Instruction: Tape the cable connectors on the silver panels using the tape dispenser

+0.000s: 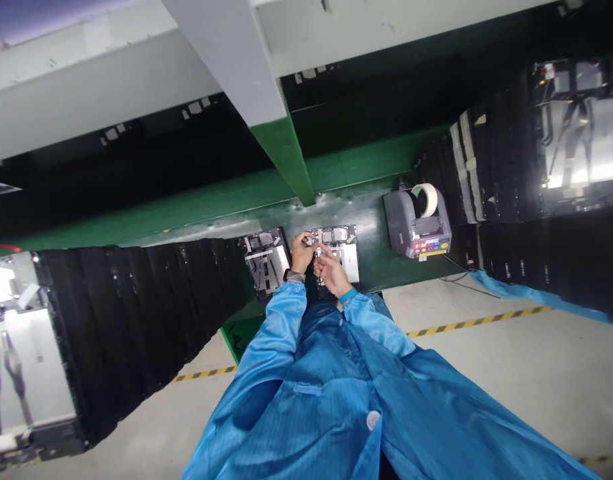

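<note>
My left hand [301, 253] is closed, with fingers and thumb brought together over the upper left corner of a flat unit [349, 257]. That unit has a black frame, a silver plate and small electronic parts along its far edge. My right hand [331, 270] lies over the same unit, its fingers curled and the index finger reaching up to the left fingertips. Whatever is between the fingers of either hand is too small to make out. A similar black-framed unit [267, 263] lies just left of my left hand.
A grey tape dispenser [403, 223] with a cream roll stands on the green bench [371, 223] to the right. Long rows of upright black units [146, 313] line the left, with another row [506, 153] at far right. A grey and green post [281, 153] rises behind the bench.
</note>
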`<state>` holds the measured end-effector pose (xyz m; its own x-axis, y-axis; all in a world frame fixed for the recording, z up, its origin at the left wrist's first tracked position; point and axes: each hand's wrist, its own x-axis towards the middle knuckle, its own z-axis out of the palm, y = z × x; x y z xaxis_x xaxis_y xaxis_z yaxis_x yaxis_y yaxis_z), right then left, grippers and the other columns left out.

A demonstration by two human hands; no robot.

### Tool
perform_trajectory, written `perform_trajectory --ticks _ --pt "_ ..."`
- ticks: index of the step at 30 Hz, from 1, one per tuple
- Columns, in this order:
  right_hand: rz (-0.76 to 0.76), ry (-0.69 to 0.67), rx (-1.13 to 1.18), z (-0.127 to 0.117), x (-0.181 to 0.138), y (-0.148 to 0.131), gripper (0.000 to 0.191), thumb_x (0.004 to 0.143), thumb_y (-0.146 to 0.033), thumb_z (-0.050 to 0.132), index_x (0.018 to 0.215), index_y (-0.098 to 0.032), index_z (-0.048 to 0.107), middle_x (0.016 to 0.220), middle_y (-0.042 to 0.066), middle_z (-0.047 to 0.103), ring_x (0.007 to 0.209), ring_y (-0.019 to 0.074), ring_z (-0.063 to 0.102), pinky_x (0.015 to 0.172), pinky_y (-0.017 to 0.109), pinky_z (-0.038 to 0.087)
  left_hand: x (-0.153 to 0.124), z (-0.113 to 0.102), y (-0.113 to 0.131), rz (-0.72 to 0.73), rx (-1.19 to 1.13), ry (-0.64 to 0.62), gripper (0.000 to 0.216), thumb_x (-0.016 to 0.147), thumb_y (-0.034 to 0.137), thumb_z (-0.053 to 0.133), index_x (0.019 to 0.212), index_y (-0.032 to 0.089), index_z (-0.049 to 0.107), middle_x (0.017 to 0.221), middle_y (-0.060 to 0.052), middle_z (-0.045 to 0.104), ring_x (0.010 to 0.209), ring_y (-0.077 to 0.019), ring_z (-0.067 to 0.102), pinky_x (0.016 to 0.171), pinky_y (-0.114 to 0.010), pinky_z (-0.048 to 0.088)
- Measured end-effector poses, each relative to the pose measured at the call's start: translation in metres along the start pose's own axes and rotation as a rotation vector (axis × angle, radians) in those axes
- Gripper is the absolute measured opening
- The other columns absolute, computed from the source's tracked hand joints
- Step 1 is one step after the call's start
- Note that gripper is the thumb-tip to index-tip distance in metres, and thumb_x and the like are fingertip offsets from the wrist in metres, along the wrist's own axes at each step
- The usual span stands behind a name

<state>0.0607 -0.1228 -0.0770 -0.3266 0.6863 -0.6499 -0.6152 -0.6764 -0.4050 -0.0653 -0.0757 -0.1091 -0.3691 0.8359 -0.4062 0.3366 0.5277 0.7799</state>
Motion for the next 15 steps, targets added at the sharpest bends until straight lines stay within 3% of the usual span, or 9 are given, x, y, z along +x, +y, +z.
perform_trajectory --ticks 10,15 --pt "0.030 0.049 0.018 0.003 0.002 -0.007 0.057 0.088 -0.031 0.072 0.143 -0.026 0.061 0.071 -0.004 0.063 0.058 0.0136 0.053 0.055 0.023 0.040 0.002 -0.007 0.005 0.068 0.121 -0.122 0.029 0.083 0.011 0.074 0.103 0.029 0.084 0.110 -0.005 0.057 0.088 -0.0188 0.056 0.095 -0.038 0.046" --pt "0.132 0.062 0.127 0.007 0.005 -0.017 0.044 0.091 -0.025 0.063 0.135 -0.023 0.064 0.067 -0.003 0.060 0.055 0.0133 0.048 0.058 0.024 0.042 0.001 -0.010 0.005 0.109 0.175 -0.132 0.028 0.086 0.015 0.074 0.106 0.031 0.084 0.116 -0.007 0.059 0.097 -0.0232 0.058 0.101 -0.042 0.043"
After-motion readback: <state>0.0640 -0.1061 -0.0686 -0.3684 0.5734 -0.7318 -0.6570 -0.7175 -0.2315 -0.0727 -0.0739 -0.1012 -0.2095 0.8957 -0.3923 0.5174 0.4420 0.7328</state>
